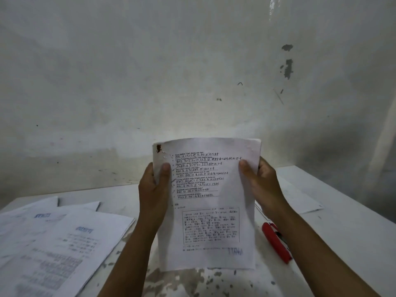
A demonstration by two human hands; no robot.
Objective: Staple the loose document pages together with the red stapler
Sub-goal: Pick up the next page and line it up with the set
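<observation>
White document pages [211,213] held upright above table [353,236], printed and handwritten lines facing camera, brown stain at top left corner. Left hand [154,189] grasps left edge, thumb on front. Right hand [260,183] grasps right edge, thumb on front. Red stapler [276,243] lies on table just right of pages, beneath right forearm. Loose printed sheets [57,243] spread on table at left.

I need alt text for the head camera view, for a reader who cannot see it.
Two hands hold a printed worksheet with handwritten answers upright over a white table: the left hand grips its left edge, the right hand its right edge. A red stapler lies on the table at the right, more printed pages at the left.
</observation>
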